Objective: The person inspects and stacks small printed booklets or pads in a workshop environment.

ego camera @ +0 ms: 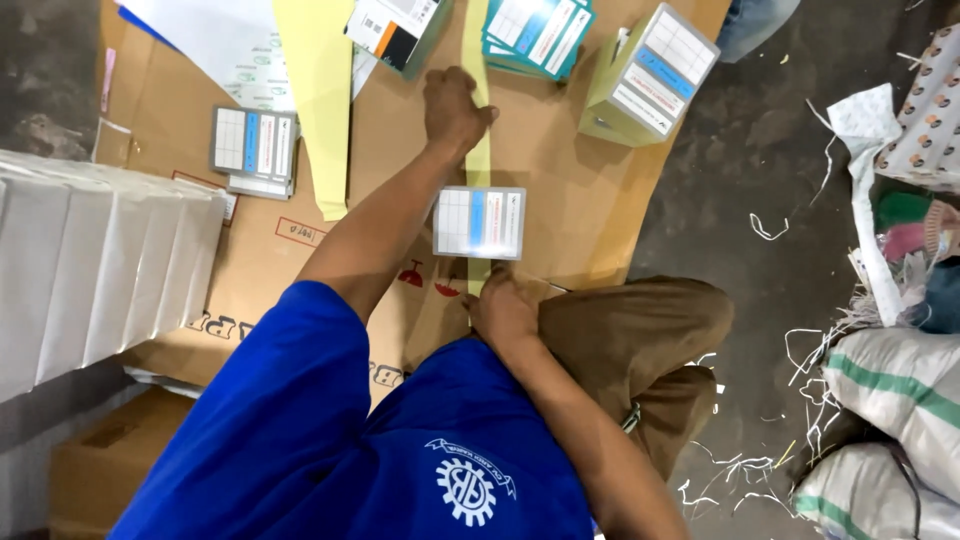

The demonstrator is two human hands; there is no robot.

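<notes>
A narrow yellow paper strip (479, 160) runs away from me across a brown cardboard sheet (570, 190). A small stack of white and blue printed cards (479, 222) lies on the strip's middle. My left hand (453, 105) reaches forward and is closed on the strip's far part. My right hand (500, 303) is close to my knee, its fingers pinched on the strip's near end just below the stack.
A wider yellow strip (318, 100) and another card stack (253, 145) lie to the left. Teal-edged stacks (537, 35) and a banded bundle (650, 75) sit ahead. White paper bundles (100, 270) stand at left. Sacks (890, 400) and paper scraps cover the floor at right.
</notes>
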